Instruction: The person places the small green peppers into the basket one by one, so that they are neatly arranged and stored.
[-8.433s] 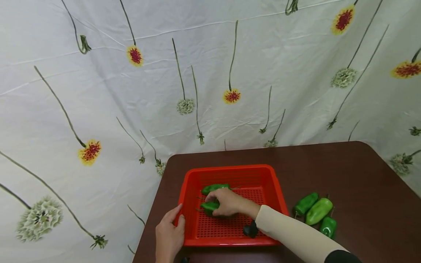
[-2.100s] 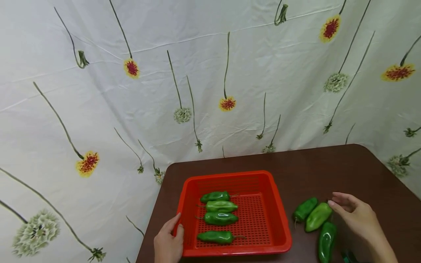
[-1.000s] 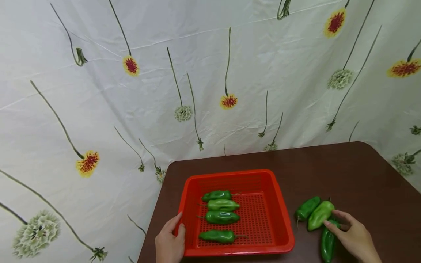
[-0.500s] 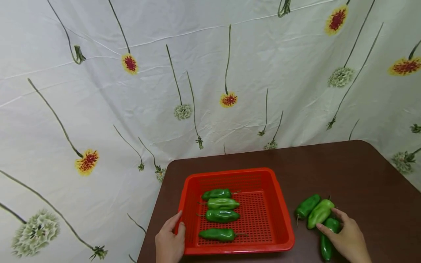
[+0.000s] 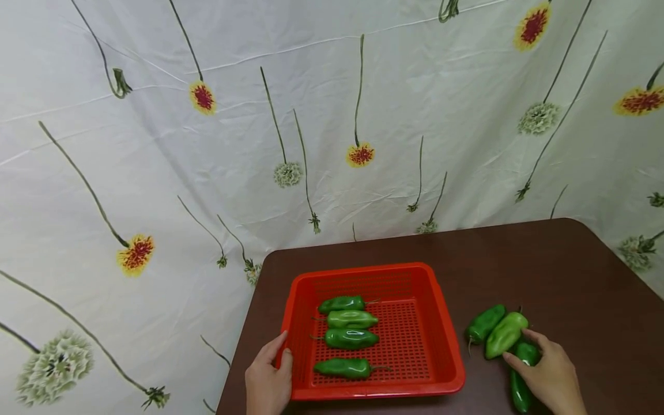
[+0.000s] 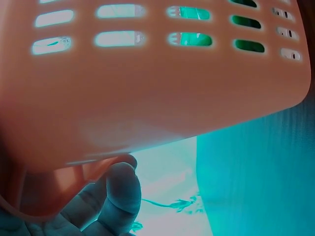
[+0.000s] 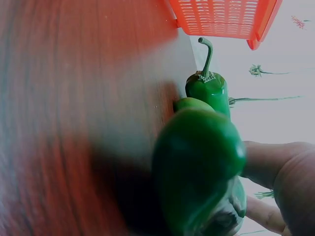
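My left hand (image 5: pixel 268 377) grips the left rim of a red plastic basket (image 5: pixel 450 346); the left wrist view shows curled fingers (image 6: pixel 123 191) at the rim. Inside lie several green peppers, among them a light green pepper (image 5: pixel 353 319) and a dark one (image 5: pixel 342 368) nearest me. To the basket's right, my right hand (image 5: pixel 552 372) has thumb and fingers around the upper part of a dark green pepper (image 5: pixel 520 392), which looms large in the right wrist view. Its fingertips lie right at a light green pepper (image 5: pixel 505 335). Another dark green pepper (image 5: pixel 486 323) lies left of that.
The basket stands on a dark brown table (image 5: pixel 519 259), whose far edge runs along a white cloth (image 5: pixel 233 144) printed with flowers. Perforations line the basket's floor and walls (image 6: pixel 118 39).
Since the oldest frame, my right hand has left the basket and come to the loose peppers. Over the last second it moved slightly left onto the dark pepper. The left hand stays at the rim.
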`<state>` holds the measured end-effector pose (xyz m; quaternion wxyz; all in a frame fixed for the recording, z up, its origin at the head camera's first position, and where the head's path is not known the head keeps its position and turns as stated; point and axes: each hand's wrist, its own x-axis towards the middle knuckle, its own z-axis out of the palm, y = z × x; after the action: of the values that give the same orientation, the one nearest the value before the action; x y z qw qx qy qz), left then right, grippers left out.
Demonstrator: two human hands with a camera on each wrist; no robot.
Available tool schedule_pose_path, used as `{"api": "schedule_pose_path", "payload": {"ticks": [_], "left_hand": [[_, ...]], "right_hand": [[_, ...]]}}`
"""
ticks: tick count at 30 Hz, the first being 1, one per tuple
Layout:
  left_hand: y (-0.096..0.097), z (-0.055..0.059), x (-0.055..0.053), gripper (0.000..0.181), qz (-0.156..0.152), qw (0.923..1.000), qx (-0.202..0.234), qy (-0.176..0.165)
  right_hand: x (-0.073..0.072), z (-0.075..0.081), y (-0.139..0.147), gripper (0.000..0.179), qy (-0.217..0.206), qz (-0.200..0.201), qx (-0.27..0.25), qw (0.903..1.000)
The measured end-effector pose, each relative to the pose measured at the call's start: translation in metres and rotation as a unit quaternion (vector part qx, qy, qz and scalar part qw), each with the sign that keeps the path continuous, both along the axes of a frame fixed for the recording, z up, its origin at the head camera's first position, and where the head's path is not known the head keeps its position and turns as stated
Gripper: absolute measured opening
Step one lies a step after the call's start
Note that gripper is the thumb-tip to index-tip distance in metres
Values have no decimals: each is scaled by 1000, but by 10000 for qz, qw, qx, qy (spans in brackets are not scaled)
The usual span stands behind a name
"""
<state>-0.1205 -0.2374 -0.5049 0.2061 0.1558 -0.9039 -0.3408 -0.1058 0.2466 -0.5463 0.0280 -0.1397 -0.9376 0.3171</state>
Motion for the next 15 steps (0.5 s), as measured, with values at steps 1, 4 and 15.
{"api": "schedule_pose_path", "payload": {"ticks": [1, 4, 15], "left_hand": [[0, 0, 0, 34, -4, 10000, 3, 4], [0, 0, 0, 34, -21, 10000, 9, -7], [-1, 1, 0, 34, -70, 9999, 100, -48]], "right_hand": [[1, 0, 0, 88, 36, -18, 32, 10000], [2, -1, 1, 80, 118, -100, 87, 9998], [2, 2, 3, 66, -113, -379, 12, 9992]]}}
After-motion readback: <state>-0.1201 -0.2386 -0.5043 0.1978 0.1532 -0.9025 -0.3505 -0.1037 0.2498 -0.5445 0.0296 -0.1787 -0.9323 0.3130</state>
